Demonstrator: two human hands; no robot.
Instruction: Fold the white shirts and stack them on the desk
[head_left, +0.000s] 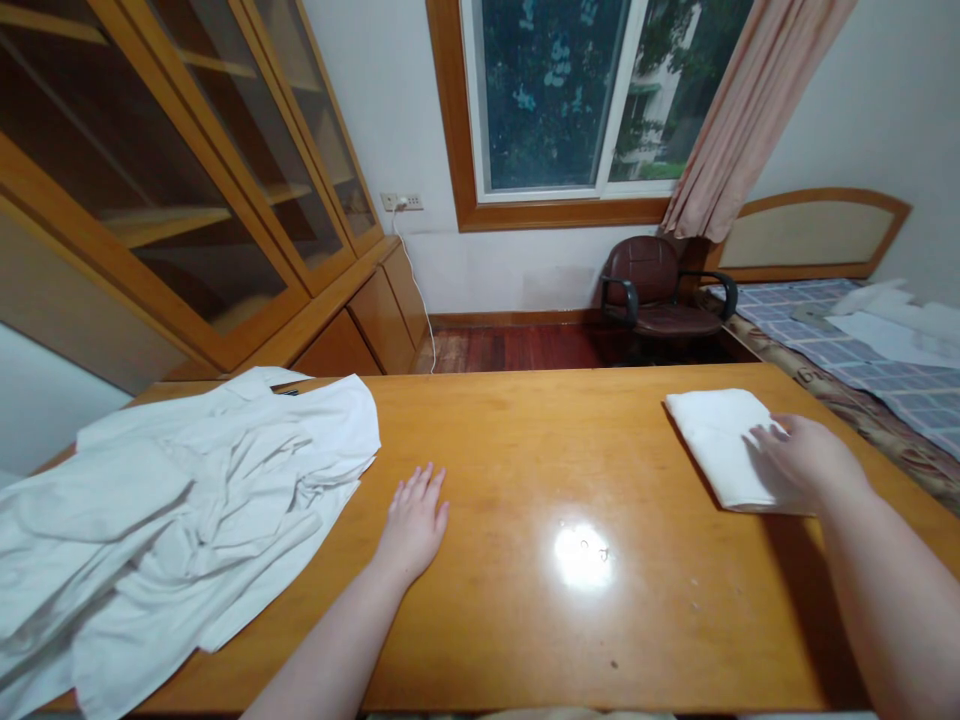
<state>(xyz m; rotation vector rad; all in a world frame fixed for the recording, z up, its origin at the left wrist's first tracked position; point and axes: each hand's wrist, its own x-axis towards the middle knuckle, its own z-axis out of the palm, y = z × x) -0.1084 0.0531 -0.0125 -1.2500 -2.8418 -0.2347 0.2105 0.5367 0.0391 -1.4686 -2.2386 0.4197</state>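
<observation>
My right hand (802, 458) lies flat on the near right part of a small folded white cloth (720, 435) at the right of the wooden table (540, 480); its fingers are spread and open. My left hand (414, 520) rests palm down on the bare tabletop, fingers stretched out, holding nothing. Just left of it spreads a crumpled pile of white garments (187, 520), a short gap from my fingers.
A glass-fronted wooden cabinet (187, 180) stands to the left. Beyond the table are a dark red office chair (660, 290), a window with a pink curtain (742, 110), and a bed (885, 350) with a checked cover at the right.
</observation>
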